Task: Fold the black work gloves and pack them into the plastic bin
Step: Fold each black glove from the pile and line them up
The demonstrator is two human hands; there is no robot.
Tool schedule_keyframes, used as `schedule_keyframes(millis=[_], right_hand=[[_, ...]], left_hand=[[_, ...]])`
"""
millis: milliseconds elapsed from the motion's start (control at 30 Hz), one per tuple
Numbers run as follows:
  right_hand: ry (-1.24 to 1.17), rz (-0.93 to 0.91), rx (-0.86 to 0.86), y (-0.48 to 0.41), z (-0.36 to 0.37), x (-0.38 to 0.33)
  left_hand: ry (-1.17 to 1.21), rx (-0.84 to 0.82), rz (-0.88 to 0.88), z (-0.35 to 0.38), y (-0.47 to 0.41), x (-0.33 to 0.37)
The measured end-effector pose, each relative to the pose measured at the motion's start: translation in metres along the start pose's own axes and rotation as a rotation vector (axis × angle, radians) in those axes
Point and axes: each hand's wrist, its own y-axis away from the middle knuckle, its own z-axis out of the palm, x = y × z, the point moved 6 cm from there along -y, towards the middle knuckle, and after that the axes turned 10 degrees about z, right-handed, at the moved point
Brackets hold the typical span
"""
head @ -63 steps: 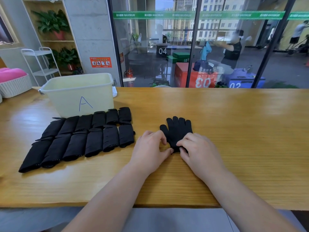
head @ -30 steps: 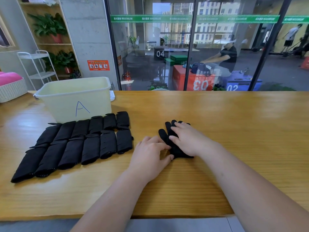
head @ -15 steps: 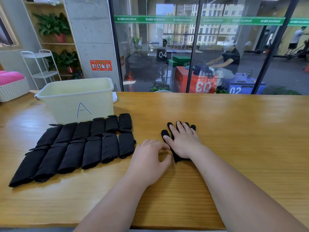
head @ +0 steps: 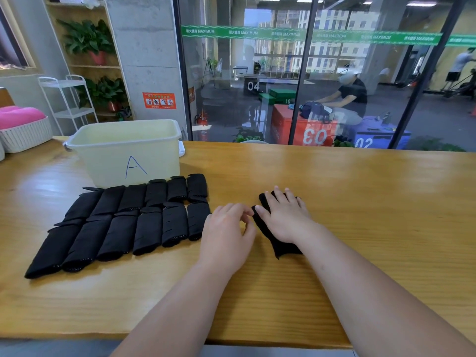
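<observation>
A flat black work glove (head: 280,244) lies on the wooden table (head: 360,215) in front of me, fingers pointing away. My right hand (head: 284,215) lies flat on top of it with straight fingers, pressing it down and hiding most of it. My left hand (head: 226,231) rests just left of the glove, fingers loosely curled, its fingertips close to the glove's thumb edge; whether they touch is unclear. Two rows of several folded black gloves (head: 128,220) lie to the left. Behind them stands the pale yellow plastic bin (head: 108,153) marked "A".
A white wicker basket with a pink cushion (head: 24,127) sits at the table's far left end. A glass wall runs along the table's far edge, with a person seated beyond it. The table's near edge runs close below my forearms.
My right hand has moved from pinching the glove's cuff to lying flat over the glove, then slid slightly along it. My left hand has stayed beside the glove.
</observation>
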Motion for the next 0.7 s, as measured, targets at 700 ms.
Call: schedule_keyframes(millis=[700], right_hand=[[-0.298,-0.096,0.090,0.065,0.005,0.014]], left_hand=[[-0.017,-0.100,0.045,0.002,0.007,0.005]])
